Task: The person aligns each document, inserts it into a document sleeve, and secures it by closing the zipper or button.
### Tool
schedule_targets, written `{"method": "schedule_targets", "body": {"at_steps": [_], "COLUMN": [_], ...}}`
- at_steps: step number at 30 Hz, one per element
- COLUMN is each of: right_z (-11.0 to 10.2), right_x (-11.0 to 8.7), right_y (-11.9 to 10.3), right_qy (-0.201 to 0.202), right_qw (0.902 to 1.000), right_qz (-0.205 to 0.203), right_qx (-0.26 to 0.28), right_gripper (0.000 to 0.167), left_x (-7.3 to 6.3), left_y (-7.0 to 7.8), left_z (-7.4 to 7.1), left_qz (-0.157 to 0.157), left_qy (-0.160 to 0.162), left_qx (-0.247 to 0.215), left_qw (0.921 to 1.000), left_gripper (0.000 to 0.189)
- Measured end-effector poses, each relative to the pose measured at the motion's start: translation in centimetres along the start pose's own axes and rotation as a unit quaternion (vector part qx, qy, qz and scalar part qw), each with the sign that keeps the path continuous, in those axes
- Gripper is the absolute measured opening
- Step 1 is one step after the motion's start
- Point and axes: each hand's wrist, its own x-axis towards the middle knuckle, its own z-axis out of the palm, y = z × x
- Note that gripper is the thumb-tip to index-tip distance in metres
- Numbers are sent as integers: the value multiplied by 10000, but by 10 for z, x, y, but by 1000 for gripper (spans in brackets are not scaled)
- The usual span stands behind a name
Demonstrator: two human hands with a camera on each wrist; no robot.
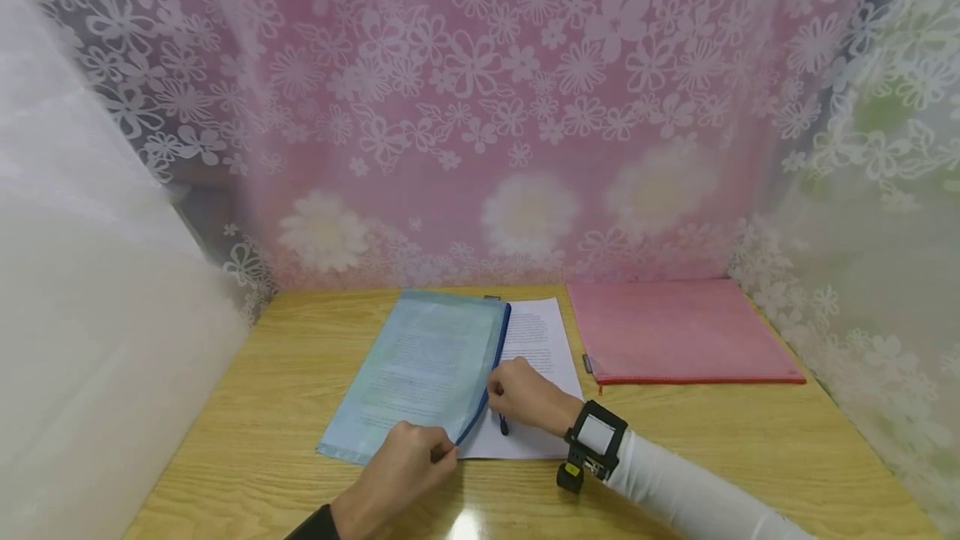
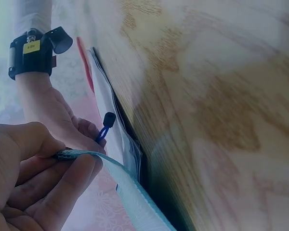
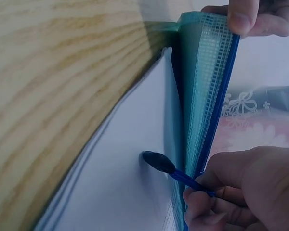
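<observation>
A translucent light-blue mesh zipper folder (image 1: 427, 357) lies on the table, printed pages showing through it. White printed sheets (image 1: 534, 327) stick out past its dark-blue zipper edge on the right; whether they are inside or beneath it I cannot tell. My left hand (image 1: 408, 461) pinches the near corner of the folder at the zipper's end, lifting it a little. Farther up that edge, my right hand (image 1: 528, 394) pinches the zipper's pull cord, and the black pull tip (image 3: 158, 161) hangs from the fingers over the sheets.
A pink zipper folder (image 1: 675, 332) with a red zipper lies flat at the right rear of the wooden table (image 1: 247, 423). Flowered translucent curtains (image 1: 480, 107) stand behind the table and along its sides. A black camera device (image 1: 596, 440) sits on my right wrist.
</observation>
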Motion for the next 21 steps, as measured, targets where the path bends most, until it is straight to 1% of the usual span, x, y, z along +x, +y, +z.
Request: {"method": "schedule_targets", "body": {"at_steps": [4,12,18,21], "right_z": [0,-1,-1,-1], "right_x": [2,4,7,8], "right_y": [3,7,9,11], "right_qy": [61,108,122,109], "right_qw": [10000,9999,9997,9997], "right_qz": [-28,-65,-180,-204], "right_qx": [-9,-27,82,80], "right_gripper": [23,23,33,33], "left_x": [1,2,1,1], "left_y": [1,2,2,2], "left_z": [-1,-1,-1,-1], "left_qz": [-48,-93,-69,-85], "left_qy": [-50,-87,-100,-106], "left_qx": [-2,-37,-64,-87], "left_qw": [10000,9999,9999,9999], "left_gripper": [14,14,13,13]}}
